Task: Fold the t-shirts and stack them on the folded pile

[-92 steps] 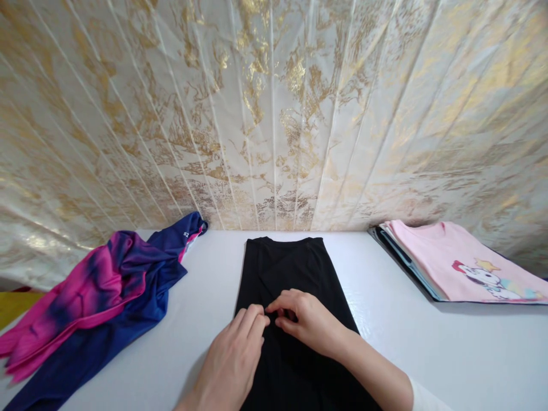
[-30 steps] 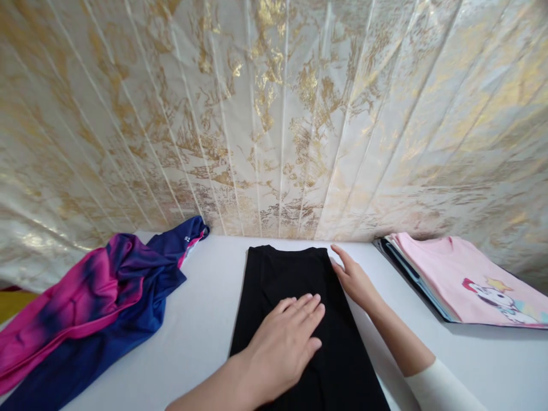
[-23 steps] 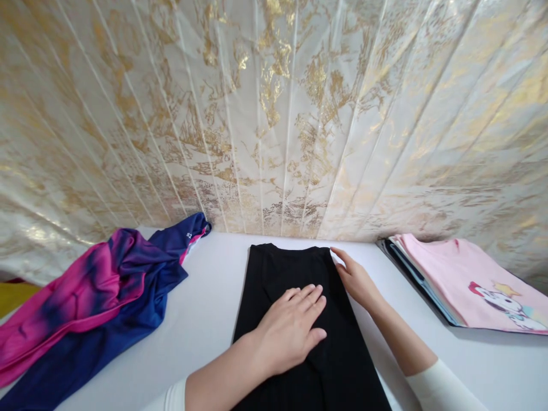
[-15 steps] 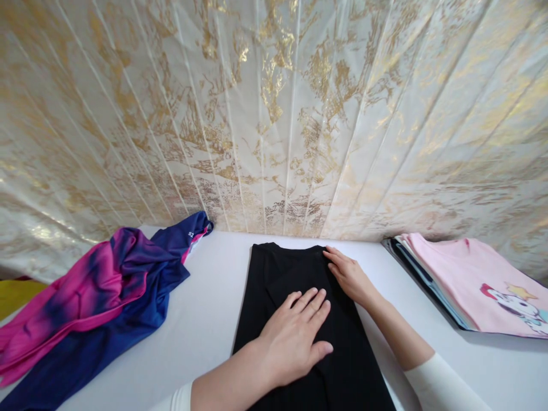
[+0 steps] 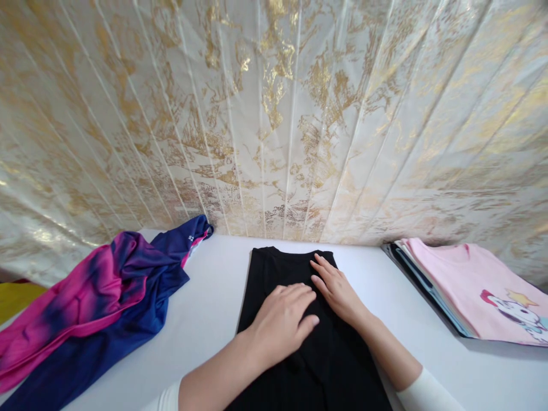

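One left hand (image 5: 279, 321), one right hand (image 5: 339, 290); one black garment (image 5: 321, 357); one heap of pink-and-navy clothing (image 5: 107, 291); one folded stack (image 5: 428, 293) (its layers too tight to count) with one pink shirt (image 5: 464, 282) on top; one yellow item (image 5: 17, 298); one desk (image 5: 205, 302).

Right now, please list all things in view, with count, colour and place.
Table: one, white, lower half.
Black garment: one, black, flat at table's centre.
Crumpled garment: one, pink and dark blue, table's left.
Folded stack: one, mixed colours, table's right.
Pink shirt: one, pink, printed, atop the stack.
Yellow item: one, yellow, far left edge.
Patterned backdrop: one, whitish and gold, behind the table.
Sleeves: two, white, picture's bottom.
Left hand: one, bare, over the black garment's middle.
Right hand: one, bare, nearer its far edge.
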{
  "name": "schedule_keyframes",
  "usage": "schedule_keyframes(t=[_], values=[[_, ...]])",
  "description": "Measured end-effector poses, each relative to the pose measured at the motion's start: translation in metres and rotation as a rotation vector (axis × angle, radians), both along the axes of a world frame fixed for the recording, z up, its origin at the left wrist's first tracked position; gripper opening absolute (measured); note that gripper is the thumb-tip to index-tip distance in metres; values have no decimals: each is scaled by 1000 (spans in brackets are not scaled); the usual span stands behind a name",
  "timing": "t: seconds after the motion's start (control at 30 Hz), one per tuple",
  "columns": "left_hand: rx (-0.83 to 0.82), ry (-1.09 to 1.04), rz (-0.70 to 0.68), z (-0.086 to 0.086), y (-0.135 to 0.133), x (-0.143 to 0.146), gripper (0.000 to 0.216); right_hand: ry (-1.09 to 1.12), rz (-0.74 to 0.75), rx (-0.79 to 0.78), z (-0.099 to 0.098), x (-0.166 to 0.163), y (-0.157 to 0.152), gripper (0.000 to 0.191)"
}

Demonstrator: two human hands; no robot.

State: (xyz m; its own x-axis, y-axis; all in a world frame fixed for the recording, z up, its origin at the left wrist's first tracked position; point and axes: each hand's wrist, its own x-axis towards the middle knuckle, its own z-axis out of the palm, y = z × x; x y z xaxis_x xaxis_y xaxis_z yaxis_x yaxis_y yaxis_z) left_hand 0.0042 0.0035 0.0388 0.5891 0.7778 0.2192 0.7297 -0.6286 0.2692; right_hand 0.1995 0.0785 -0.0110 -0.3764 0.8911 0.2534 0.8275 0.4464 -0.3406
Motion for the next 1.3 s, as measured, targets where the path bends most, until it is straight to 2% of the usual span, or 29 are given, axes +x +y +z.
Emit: schedule_keyframes(t=[0.1,0.2,0.33,0.53,0.67,0.8,1.0,1.3], values=[[46,92,251,-5,20,-17,54,-39,-19,6,2,0,-3,50],[45,171,372,-22,38,-33,74,-106,-48,18,3,-5,-5,53],[59,153,362,-34,44,-40,75,-152,-65,32,2,-8,-7,54],[8,119,369,-26,38,-38,74,-144,-56,62,-4,-5,-4,54],[7,96,373,-27,36,-39,75,-112,-61,27,-4,-3,-5,56],[3,97,362,-28,35,-40,75,-71,-72,39,-1,-5,-29,58],[14,115,375,-23,34,-39,72,-120,-84,71,-10,-20,-79,59],[61,119,349,-26,41,-43,63,-141,-64,39,0,-23,-78,58]])
